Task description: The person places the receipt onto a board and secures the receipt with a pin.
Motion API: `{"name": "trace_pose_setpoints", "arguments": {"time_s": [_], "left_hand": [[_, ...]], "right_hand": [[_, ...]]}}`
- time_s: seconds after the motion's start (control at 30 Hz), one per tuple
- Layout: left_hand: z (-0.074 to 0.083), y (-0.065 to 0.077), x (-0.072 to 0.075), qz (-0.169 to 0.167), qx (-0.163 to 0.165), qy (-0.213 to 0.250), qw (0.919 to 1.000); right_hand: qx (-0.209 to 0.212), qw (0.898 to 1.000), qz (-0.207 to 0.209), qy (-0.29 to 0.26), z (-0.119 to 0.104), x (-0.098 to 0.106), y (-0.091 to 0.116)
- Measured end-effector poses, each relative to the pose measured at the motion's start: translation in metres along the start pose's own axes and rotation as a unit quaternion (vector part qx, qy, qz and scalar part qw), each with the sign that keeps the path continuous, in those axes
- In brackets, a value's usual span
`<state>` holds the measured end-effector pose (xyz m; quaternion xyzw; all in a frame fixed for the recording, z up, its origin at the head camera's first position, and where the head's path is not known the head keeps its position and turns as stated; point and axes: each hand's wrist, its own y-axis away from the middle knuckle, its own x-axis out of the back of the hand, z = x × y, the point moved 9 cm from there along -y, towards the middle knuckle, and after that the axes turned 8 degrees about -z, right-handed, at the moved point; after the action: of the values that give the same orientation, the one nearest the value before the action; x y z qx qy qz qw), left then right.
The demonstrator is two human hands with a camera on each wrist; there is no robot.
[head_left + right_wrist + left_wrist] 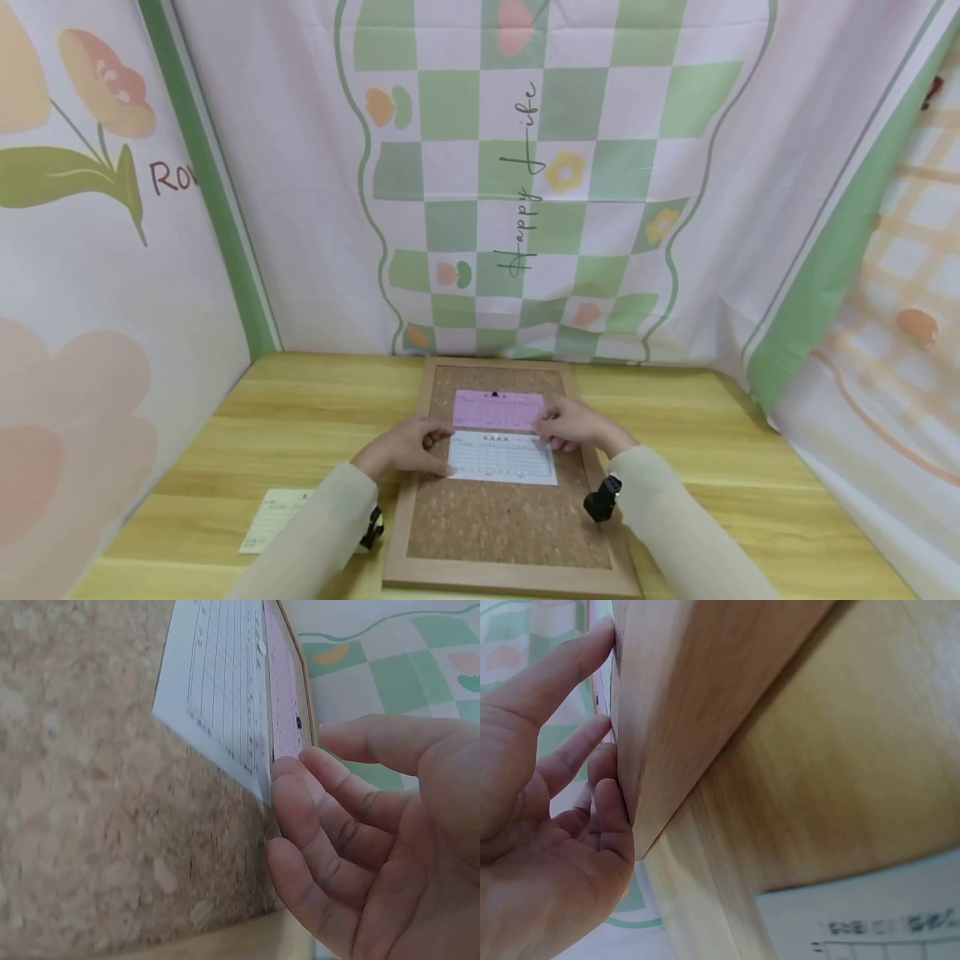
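A white printed form lies on a wood-framed cork board, just below a pink form. A black pin sits at the pink form's top edge, and a small pale pin at the white one's. My left hand reaches over the board's left frame, thumb at the white form's lower left corner and other fingertips near its upper left corner. On the other side, my right hand has loosely bent fingertips at the white form's upper right corner, overlapping the pink form's edge.
A pale yellow form lies on the wooden table left of the board, partly behind the left sleeve. Patterned curtains hang behind and at both sides. A black wrist device shows at the right sleeve.
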<state>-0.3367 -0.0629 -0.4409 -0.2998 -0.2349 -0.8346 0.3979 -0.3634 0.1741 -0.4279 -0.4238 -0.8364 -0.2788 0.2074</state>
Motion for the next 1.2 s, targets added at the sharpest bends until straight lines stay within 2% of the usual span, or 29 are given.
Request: {"name": "trace_pose_setpoints", "arguments": {"time_s": [0.13, 0.3, 0.43, 0.57, 0.8, 1.0, 1.2], "left_hand": [[-0.001, -0.001, -0.001, 0.001, -0.005, -0.004, 1.0], [-0.002, -0.001, -0.001, 0.002, -0.003, -0.009, 1.0], [-0.002, -0.001, -0.001, 0.003, 0.0, -0.009, 0.9999], [-0.003, -0.003, -0.001, 0.004, -0.001, -0.011, 0.9999], [-0.005, -0.004, -0.001, 0.005, -0.001, -0.005, 1.0], [-0.004, -0.003, -0.001, 0.001, 0.007, 0.004, 1.0], [-0.002, -0.001, -0.001, -0.001, 0.004, -0.003, 1.0]], "right_hand": [[-0.002, 1.0, 0.0, -0.016, 0.006, 0.004, 0.003], [-0.015, 0.999, 0.027, -0.013, 0.014, 0.012, 0.011], [-0.01, 0.999, 0.035, -0.003, 0.018, 0.017, 0.017], [0.001, 0.999, 0.048, 0.018, 0.019, 0.022, 0.024], [0.021, 0.992, 0.089, 0.084, 0.017, 0.035, 0.034], [0.029, 0.993, 0.085, 0.081, 0.018, 0.037, 0.038], [0.047, 0.991, 0.078, 0.102, 0.023, 0.037, 0.038]]}}
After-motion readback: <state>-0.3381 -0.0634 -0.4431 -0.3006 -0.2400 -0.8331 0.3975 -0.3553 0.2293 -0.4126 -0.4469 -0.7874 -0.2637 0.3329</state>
